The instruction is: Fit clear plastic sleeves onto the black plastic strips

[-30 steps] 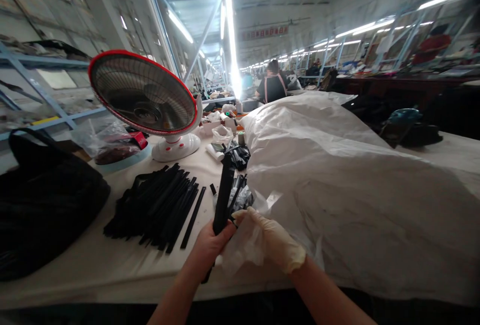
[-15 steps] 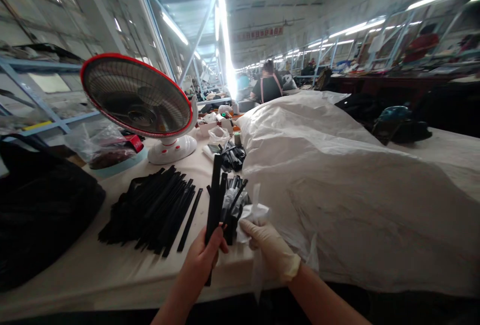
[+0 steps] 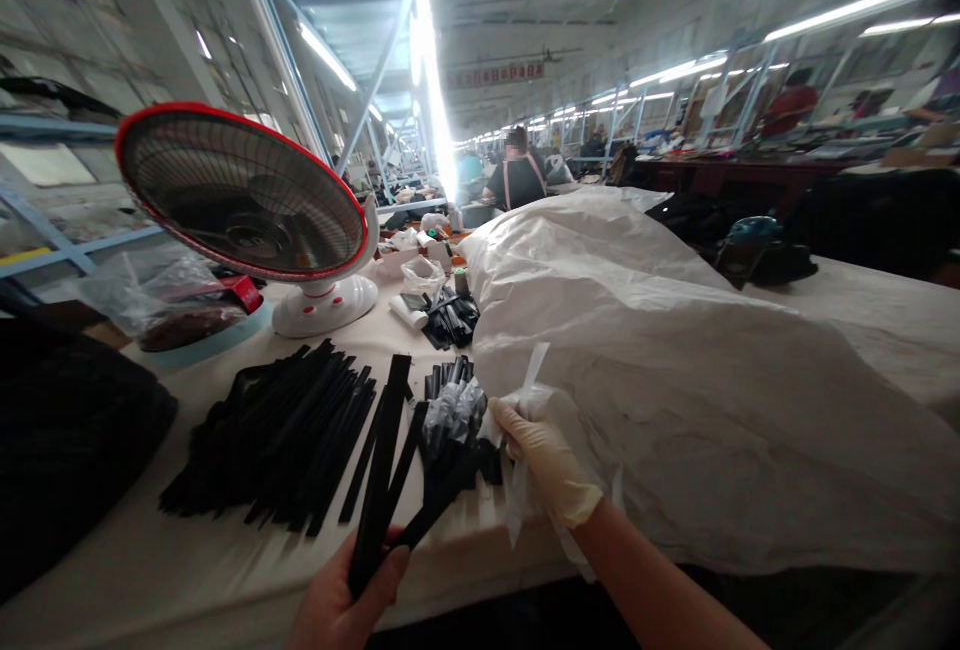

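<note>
My left hand [image 3: 360, 580], bare, is closed around several flat black strips [image 3: 386, 450] that fan out upward and to the right. In a pale glove, my right hand [image 3: 544, 460] pinches a crumpled piece of thin white plastic [image 3: 529, 400] with loose ends hanging below it. Between the hands lies a bundle of black strips wrapped in crinkled clear plastic [image 3: 454, 410]. Left of them, a large pile of similar black strips [image 3: 277, 440] is spread over the cloth-covered table [image 3: 217, 570]. Behind the wrapped bundle rests another bunch of black strips [image 3: 452, 317].
A red-rimmed fan [image 3: 247, 200] stands at the back left, beside a light blue basin [image 3: 217, 335] with a plastic bag. A big white plastic-covered heap [image 3: 697, 410] fills the right side. A black bag [image 3: 67, 440] is at far left. A person [image 3: 516, 175] sits farther back.
My left hand has drawn down and left, and its strips have fanned apart. The right hand still pinches the white plastic, now slightly farther right. The view has shifted a little.
</note>
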